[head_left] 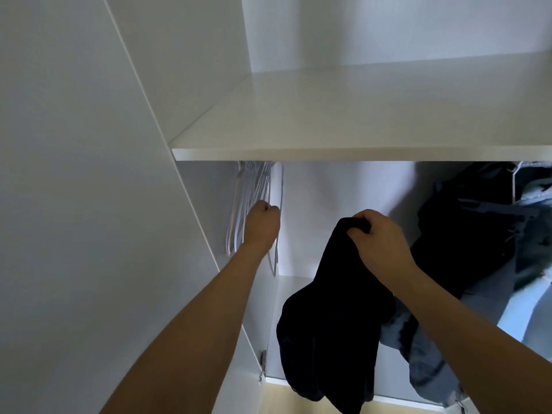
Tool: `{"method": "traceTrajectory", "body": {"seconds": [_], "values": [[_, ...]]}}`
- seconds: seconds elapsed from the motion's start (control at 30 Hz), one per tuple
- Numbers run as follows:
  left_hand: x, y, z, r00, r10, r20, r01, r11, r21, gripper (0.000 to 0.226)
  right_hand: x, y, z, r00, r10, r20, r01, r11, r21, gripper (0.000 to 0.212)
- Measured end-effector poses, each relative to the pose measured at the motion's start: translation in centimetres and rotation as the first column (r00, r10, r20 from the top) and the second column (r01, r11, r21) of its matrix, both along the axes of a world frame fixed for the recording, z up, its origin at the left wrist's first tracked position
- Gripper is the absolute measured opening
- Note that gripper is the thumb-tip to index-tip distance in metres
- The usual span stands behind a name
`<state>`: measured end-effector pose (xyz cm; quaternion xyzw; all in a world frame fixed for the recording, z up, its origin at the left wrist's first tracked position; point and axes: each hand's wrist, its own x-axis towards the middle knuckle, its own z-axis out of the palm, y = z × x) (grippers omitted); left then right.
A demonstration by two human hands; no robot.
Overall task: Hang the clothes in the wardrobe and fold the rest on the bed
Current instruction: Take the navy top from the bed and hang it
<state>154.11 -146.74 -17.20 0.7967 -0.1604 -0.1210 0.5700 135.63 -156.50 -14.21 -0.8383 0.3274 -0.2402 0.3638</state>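
Note:
I face the open white wardrobe (328, 180). My right hand (378, 243) grips the top of a dark navy garment (331, 324), which hangs down in front of the wardrobe opening. My left hand (263, 224) reaches under the shelf and curls round one pale grey hanger (276, 252) at the right of a bunch of several empty hangers (239, 210) hanging at the far left. The rail itself is hidden behind the shelf edge.
A white shelf (358, 150) spans the wardrobe above the hanging space. Dark and blue denim clothes (484, 228) hang at the right. The open wardrobe door (89, 204) stands at the left, with its hinge (262, 361) low down. Pale wood floor (286, 401) shows below.

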Motion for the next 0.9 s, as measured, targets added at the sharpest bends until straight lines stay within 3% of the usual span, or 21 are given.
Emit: {"method": "traceTrajectory", "body": {"seconds": [0.23, 0.6, 0.9], "values": [[-9.0, 6.7, 0.2, 0.969, -0.169, 0.182, 0.13, 0.97, 0.207, 0.042, -2.0, -1.0, -0.8, 1.0, 0.006, -0.024, -0.006, 1.0, -0.026, 0.018], [-25.2, 15.7, 7.8, 0.949, -0.27, 0.162, 0.189, 0.899, 0.395, 0.045, -4.6, -4.3, -1.7, 0.999, 0.048, 0.003, -0.049, 0.993, 0.11, 0.013], [-32.4, 20.1, 11.7, 0.95, -0.265, 0.164, 0.177, 0.891, 0.418, 0.047, -6.7, -2.8, -0.5, 0.996, 0.083, 0.021, -0.085, 0.992, 0.095, 0.023]]}}
